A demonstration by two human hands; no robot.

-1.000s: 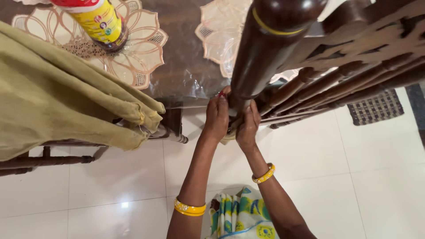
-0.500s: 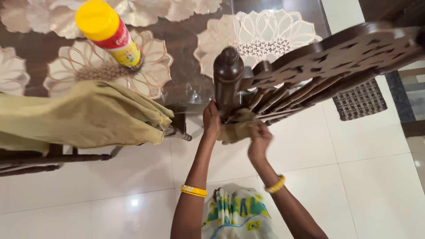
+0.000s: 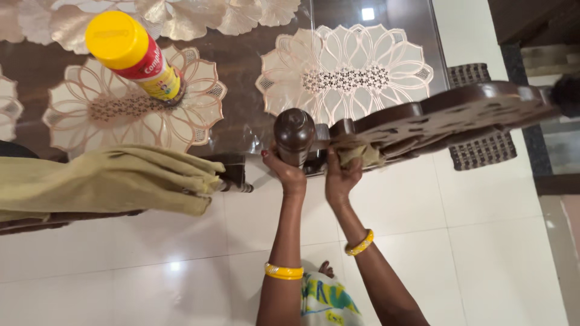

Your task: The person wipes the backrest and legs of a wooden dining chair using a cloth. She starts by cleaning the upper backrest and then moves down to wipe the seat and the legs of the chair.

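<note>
Both grip: left hand [image 3: 289, 174] holds chair post [image 3: 294, 134]; right hand [image 3: 340, 179] apparently presses cloth [image 3: 361, 154] against it.

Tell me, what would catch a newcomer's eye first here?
Probably the two hands at centre: the left hand grips the round post of a dark carved chair, while the right hand presses a cloth against its top rail. Next, the yellow-capped jar standing on a flower-shaped mat on the table, upper left.

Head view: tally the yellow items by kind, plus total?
Bangles: 2, on the left wrist and the right wrist
Jar lid: 1
Total: 3
</note>
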